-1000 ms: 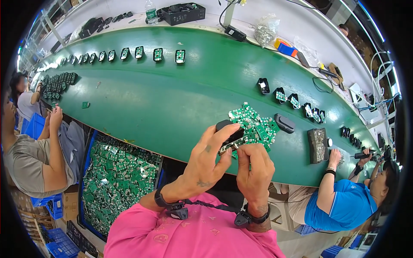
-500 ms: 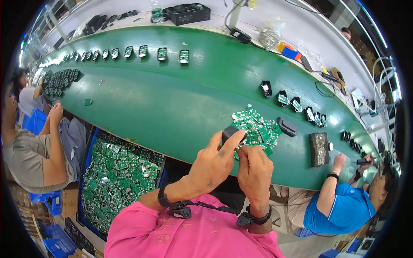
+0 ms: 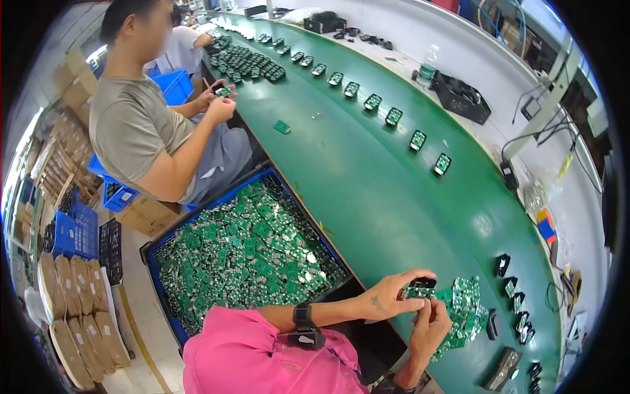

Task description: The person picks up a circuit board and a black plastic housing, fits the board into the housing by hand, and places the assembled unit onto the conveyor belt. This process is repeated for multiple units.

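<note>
My left hand (image 3: 388, 297) is closed round a small black plastic case (image 3: 425, 283), held above the green table's near edge. A green circuit board (image 3: 413, 293) shows at the open side of the case, partly covered by my fingers. My right hand (image 3: 430, 326) meets it from below, thumb and fingertips pinched at the board's edge. Just right of my hands, a loose pile of green circuit boards (image 3: 464, 308) lies on the table. Beside that pile rests a closed-looking black case (image 3: 493, 324).
A blue-rimmed bin (image 3: 152, 262) full of circuit boards stands at my left. Cases with boards form a row (image 3: 373, 102) along the green table (image 3: 341, 177); more cases (image 3: 510, 287) sit at right. A wrapped block (image 3: 503, 369) lies near right. Another person (image 3: 147, 125) handles a board.
The view has swung to the left, bringing the bin and the neighbouring person closer to the middle. My hands stay together at the case, now tilted so the green board shows.
</note>
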A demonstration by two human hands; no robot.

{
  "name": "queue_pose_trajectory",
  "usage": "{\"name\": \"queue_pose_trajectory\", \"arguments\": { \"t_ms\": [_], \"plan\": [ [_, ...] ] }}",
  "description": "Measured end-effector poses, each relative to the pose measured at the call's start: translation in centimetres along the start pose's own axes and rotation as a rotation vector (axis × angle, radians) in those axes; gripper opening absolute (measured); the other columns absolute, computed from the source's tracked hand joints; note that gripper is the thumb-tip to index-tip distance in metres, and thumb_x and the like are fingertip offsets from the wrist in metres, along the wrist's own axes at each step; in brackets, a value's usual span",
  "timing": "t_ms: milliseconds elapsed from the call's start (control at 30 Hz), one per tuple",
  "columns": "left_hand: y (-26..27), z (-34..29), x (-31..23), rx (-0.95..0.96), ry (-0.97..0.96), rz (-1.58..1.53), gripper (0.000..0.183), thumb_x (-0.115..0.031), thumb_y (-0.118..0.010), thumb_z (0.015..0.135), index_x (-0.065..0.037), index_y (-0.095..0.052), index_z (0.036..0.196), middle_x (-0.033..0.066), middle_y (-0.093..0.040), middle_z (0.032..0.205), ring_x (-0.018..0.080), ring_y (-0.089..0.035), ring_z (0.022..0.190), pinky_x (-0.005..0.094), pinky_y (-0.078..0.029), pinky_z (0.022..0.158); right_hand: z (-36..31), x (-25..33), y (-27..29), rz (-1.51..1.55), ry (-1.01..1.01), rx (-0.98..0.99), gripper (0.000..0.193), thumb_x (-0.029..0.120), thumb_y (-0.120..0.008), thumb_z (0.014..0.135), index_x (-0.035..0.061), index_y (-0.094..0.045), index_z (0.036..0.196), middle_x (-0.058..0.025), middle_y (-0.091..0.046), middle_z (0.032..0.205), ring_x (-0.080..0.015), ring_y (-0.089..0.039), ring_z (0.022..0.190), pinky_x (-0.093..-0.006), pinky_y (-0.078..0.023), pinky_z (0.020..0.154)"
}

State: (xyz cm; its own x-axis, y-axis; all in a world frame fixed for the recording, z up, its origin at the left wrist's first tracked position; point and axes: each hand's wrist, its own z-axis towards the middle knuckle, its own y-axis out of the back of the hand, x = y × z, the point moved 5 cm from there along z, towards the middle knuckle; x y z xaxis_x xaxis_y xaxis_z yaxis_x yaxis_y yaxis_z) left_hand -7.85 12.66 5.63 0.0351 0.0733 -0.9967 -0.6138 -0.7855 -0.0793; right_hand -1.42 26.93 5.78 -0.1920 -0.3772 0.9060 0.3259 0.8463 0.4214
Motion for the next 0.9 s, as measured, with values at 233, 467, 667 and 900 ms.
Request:
{"name": "queue_pose_trajectory", "arguments": {
  "t_ms": [233,467,667,900],
  "plan": [
    [0.6,0.6,0.9,-0.036,0.170,-0.560,0.039,-0.027,-0.048,0.105,-0.013,-0.048,0.141,-0.0005,-0.056,0.106,0.0074,-0.055,0.094,0.0282,-0.056,0.079,-0.4,1.8,-0.4,0.041,0.216,-0.157,0.015,0.008,-0.064,0.094,-0.0030,-0.060,0.086,-0.0032,-0.059,0.073,-0.0071,-0.051,0.059,-0.0230,-0.040,0.052],
    [-2.1,0.6,2.2,-0.129,0.150,-0.491,0.039,-0.025,-0.047,0.105,-0.013,-0.049,0.142,0.0014,-0.057,0.106,0.0081,-0.057,0.094,0.0270,-0.055,0.077,0.0,-1.0,0.4,0.323,0.019,-0.064,0.017,0.007,-0.062,0.095,-0.0012,-0.059,0.081,-0.0013,-0.056,0.062,-0.0057,-0.049,0.049,-0.0209,-0.036,0.043],
    [-5.1,0.4,1.3,0.116,0.118,-0.331,0.041,-0.027,-0.044,0.105,-0.012,-0.046,0.144,0.0047,-0.057,0.123,0.0112,-0.058,0.095,0.0266,-0.053,0.071,-1.1,-2.5,5.8,0.476,-0.078,-0.133,0.031,0.015,-0.062,0.098,0.0034,-0.053,0.071,0.0005,-0.053,0.057,-0.0051,-0.043,0.043,-0.0211,-0.030,0.038],
    [-9.9,0.6,0.8,0.194,-0.157,0.197,0.063,-0.004,-0.063,0.085,-0.012,-0.045,0.144,0.0092,-0.050,0.127,0.0251,-0.057,0.108,0.0345,-0.052,0.080,-3.8,-2.6,8.6,0.200,0.070,-0.135,0.031,0.023,-0.063,0.099,0.0002,-0.060,0.078,0.0039,-0.050,0.060,-0.0048,-0.043,0.052,-0.0230,-0.031,0.045]
  ]
}}
